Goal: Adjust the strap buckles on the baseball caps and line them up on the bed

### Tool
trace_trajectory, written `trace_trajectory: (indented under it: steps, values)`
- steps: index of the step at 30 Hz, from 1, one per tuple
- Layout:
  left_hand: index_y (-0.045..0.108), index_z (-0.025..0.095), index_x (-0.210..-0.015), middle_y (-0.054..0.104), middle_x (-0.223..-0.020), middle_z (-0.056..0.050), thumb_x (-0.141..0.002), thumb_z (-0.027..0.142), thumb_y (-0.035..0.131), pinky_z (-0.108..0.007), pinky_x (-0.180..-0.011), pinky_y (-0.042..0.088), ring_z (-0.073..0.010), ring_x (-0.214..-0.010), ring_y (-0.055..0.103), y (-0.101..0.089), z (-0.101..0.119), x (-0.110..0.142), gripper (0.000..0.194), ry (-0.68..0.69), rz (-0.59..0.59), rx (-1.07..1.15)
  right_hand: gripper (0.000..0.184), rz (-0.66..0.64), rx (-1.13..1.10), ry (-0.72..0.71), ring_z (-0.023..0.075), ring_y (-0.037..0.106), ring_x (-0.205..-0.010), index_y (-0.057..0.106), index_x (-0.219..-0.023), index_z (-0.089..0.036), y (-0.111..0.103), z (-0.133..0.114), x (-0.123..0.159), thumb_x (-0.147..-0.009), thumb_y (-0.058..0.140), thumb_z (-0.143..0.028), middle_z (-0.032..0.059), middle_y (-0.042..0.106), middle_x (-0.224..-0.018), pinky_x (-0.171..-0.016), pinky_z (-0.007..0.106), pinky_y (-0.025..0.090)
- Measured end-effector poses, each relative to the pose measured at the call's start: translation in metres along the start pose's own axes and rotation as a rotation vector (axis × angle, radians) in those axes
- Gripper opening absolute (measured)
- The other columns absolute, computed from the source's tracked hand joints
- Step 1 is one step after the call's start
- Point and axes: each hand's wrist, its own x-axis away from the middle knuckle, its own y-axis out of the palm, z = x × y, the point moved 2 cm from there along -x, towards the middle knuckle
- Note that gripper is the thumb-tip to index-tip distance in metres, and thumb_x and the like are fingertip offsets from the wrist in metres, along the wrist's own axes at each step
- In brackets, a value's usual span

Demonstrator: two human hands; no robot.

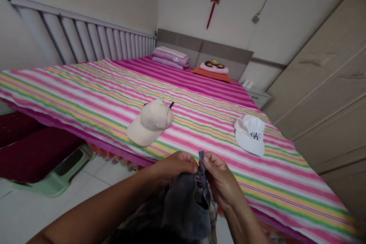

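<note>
A dark grey cap [185,202] hangs between my hands, close to my body and in front of the bed's near edge. My left hand [180,163] pinches it at the strap and edge of its back opening. Fingers of my right hand [219,173] are closed on the upright end of the same strap. The buckle area is small and partly covered by my fingertips. On the bed beyond lie a beige cap [156,118], its brim toward me on the left, and a white cap [251,133] with dark "CK"-like letters on the right.
A striped sheet [114,95] covers the bed. Folded purple bedding [171,59] and a pink folded item [214,68] rest by the headboard [185,44]. A green plastic stool [60,179] stands at left, a wardrobe [323,95] at right.
</note>
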Motion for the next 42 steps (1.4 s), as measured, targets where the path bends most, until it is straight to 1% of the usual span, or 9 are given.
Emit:
trace_trajectory:
  steps: [6, 13, 16, 21, 27, 31, 34, 38, 42]
  values:
    - [0.056, 0.012, -0.062, 0.046, -0.048, 0.005, -0.057, 0.021, 0.063, -0.018, -0.043, 0.025, -0.0041, -0.041, 0.036, -0.004, -0.001, 0.000, 0.012, 0.016, 0.010, -0.052, 0.021, 0.029, 0.042, -0.002, 0.0090, 0.033, -0.050, 0.051, -0.058, -0.018, -0.004, -0.003, 0.002, -0.062, 0.069, -0.029, -0.0048, 0.043, -0.054, -0.051, 0.023, 0.027]
    - [0.054, 0.013, -0.060, 0.044, -0.045, 0.006, -0.059, 0.021, 0.060, -0.019, -0.040, 0.021, -0.0035, -0.037, 0.032, -0.001, 0.003, 0.000, 0.011, -0.023, 0.010, -0.130, 0.022, -0.066, 0.438, -0.049, 0.0112, 0.035, -0.057, 0.044, -0.051, -0.018, -0.010, -0.012, -0.001, -0.061, 0.062, -0.025, -0.0017, 0.045, -0.061, -0.054, 0.025, 0.027]
    - [0.054, 0.012, -0.061, 0.043, -0.046, 0.006, -0.058, 0.022, 0.060, -0.019, -0.041, 0.021, -0.0036, -0.038, 0.031, 0.000, 0.003, 0.000, 0.012, -0.025, -0.002, -0.132, 0.021, -0.097, 0.518, -0.058, 0.0113, 0.034, -0.057, 0.041, -0.049, -0.018, -0.010, -0.014, -0.003, -0.060, 0.058, -0.021, -0.0013, 0.044, -0.061, -0.053, 0.025, 0.026]
    - [0.055, 0.012, -0.061, 0.042, -0.046, 0.006, -0.059, 0.025, 0.062, -0.019, -0.042, 0.021, -0.0036, -0.040, 0.031, 0.001, 0.001, 0.000, 0.015, -0.029, -0.011, -0.130, 0.014, -0.075, 0.508, -0.003, 0.0107, 0.032, -0.055, 0.042, -0.048, -0.018, -0.010, -0.011, -0.003, -0.056, 0.054, -0.018, -0.0029, 0.040, -0.056, -0.052, 0.025, 0.025]
    - [0.056, 0.011, -0.063, 0.047, -0.049, 0.005, -0.052, 0.031, 0.068, -0.020, -0.045, 0.023, -0.0043, -0.042, 0.035, 0.007, -0.002, -0.001, 0.026, -0.069, -0.020, -0.086, 0.012, -0.043, 0.460, 0.058, 0.0093, 0.027, -0.050, 0.041, -0.043, -0.018, -0.016, -0.007, -0.002, -0.051, 0.049, -0.015, -0.0042, 0.037, -0.050, -0.049, 0.025, 0.021]
    - [0.058, 0.012, -0.066, 0.050, -0.051, 0.005, -0.049, 0.024, 0.069, -0.020, -0.046, 0.026, -0.0045, -0.043, 0.039, 0.010, -0.006, -0.005, 0.024, -0.056, -0.006, -0.064, 0.011, -0.022, 0.431, 0.073, 0.0088, 0.026, -0.048, 0.042, -0.041, -0.018, -0.020, -0.007, -0.002, -0.049, 0.048, -0.013, -0.0043, 0.038, -0.049, -0.047, 0.025, 0.018]
    - [0.059, 0.012, -0.069, 0.055, -0.054, 0.004, -0.045, 0.018, 0.071, -0.019, -0.049, 0.030, -0.0058, -0.047, 0.044, 0.011, -0.012, -0.008, 0.027, -0.001, 0.041, -0.073, 0.010, -0.018, 0.413, 0.075, 0.0082, 0.026, -0.047, 0.043, -0.041, -0.017, -0.023, -0.008, -0.003, -0.048, 0.048, -0.014, -0.0042, 0.040, -0.049, -0.047, 0.025, 0.016]
    - [0.060, 0.011, -0.065, 0.057, -0.056, 0.003, -0.044, 0.018, 0.074, -0.021, -0.053, 0.034, -0.0073, -0.051, 0.048, 0.013, -0.018, -0.012, 0.027, 0.080, 0.119, -0.103, 0.009, 0.004, 0.433, 0.067, 0.0080, 0.026, -0.047, 0.043, -0.041, -0.017, -0.028, -0.009, -0.003, -0.048, 0.048, -0.014, -0.0045, 0.039, -0.048, -0.047, 0.025, 0.016]
    - [0.062, 0.011, -0.065, 0.060, -0.061, 0.000, -0.047, 0.019, 0.074, -0.023, -0.060, 0.039, -0.0097, -0.058, 0.052, 0.016, -0.020, -0.012, 0.023, 0.161, 0.153, -0.143, 0.009, 0.010, 0.495, 0.071, 0.0081, 0.024, -0.047, 0.043, -0.043, -0.018, -0.031, -0.011, -0.002, -0.050, 0.050, -0.018, -0.0052, 0.037, -0.047, -0.047, 0.025, 0.016]
